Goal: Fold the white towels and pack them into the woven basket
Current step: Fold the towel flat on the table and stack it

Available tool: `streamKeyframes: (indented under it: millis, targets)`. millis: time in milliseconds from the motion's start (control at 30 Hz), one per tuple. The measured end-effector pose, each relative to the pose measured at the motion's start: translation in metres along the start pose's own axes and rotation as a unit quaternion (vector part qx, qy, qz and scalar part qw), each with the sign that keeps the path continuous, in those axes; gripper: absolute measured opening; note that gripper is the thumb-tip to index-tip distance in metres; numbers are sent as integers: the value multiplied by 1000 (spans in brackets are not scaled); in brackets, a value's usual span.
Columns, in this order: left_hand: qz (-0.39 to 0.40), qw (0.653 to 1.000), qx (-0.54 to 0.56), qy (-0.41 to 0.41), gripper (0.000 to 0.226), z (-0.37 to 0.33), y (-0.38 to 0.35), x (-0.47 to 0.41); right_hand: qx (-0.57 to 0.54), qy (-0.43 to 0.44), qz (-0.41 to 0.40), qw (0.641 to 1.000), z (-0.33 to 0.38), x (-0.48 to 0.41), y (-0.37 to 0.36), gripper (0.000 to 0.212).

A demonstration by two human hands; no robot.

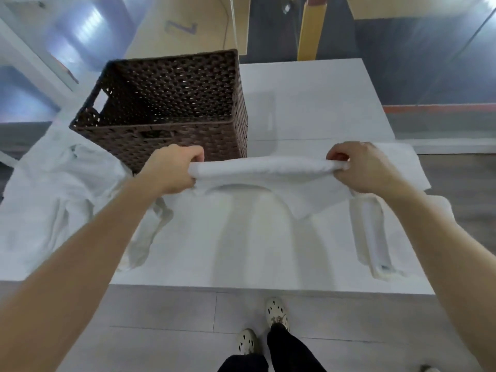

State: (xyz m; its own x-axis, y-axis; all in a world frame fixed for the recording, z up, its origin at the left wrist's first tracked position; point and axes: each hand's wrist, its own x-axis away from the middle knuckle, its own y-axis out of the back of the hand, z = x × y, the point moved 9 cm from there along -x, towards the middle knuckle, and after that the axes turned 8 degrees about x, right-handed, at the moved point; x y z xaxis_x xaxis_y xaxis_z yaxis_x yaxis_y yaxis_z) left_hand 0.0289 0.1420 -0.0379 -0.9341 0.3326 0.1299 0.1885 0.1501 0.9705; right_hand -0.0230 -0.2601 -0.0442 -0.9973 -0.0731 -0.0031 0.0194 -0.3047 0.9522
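A white towel is stretched between my hands above the white table, bunched into a thick roll along its top edge, its lower part hanging down to the table. My left hand grips the towel's left end. My right hand pinches its right end. The dark brown woven basket stands just behind my left hand, at the table's back left, and its inside looks bare.
A heap of loose white towels lies at the left of the table. Another white cloth lies spread under my right hand. The table's front edge is near my feet. Wooden panels stand behind the basket.
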Motion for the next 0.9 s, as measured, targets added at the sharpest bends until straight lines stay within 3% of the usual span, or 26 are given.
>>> streamKeyframes:
  millis: [100, 167, 267, 333, 467, 567, 633, 733, 800, 900]
  targets:
    - [-116, 991, -9, -64, 28, -11, -23, 51, 53, 52, -116, 990, 20, 55, -14, 36]
    - [-121, 988, -28, -93, 35, -11, -75, 79, 91, 66, -118, 987, 18, 90, -62, 42]
    - [-4, 997, -47, -65, 57, 9, -180, 116, 116, 85, 106, 984, 6, 142, -182, 48]
    - [70, 996, -44, -36, 64, 23, -228, 142, 124, 92, 171, 973, 0, 173, -224, 49]
    - [119, 992, -23, 20, 43, 35, -245, 162, 88, 76, 72, 991, 1, 171, -215, 27]
    - [45, 999, -17, 20, 29, 21, -230, 141, -17, -60, 2, 998, -16, 134, -196, 23]
    - [4, 1000, 15, 9, 43, 0, -227, 113, -105, -236, -14, 966, -43, 107, -188, 32]
    - [75, 997, 19, -32, 79, -34, -252, 73, -210, -423, 129, 872, -67, 75, -212, 57]
    - [154, 988, 5, -18, 99, -37, -275, 60, -281, -467, 192, 816, -68, 60, -229, 74]
    - [171, 985, -8, -16, 104, -33, -282, 55, -413, -448, 247, 753, -56, 39, -243, 69]
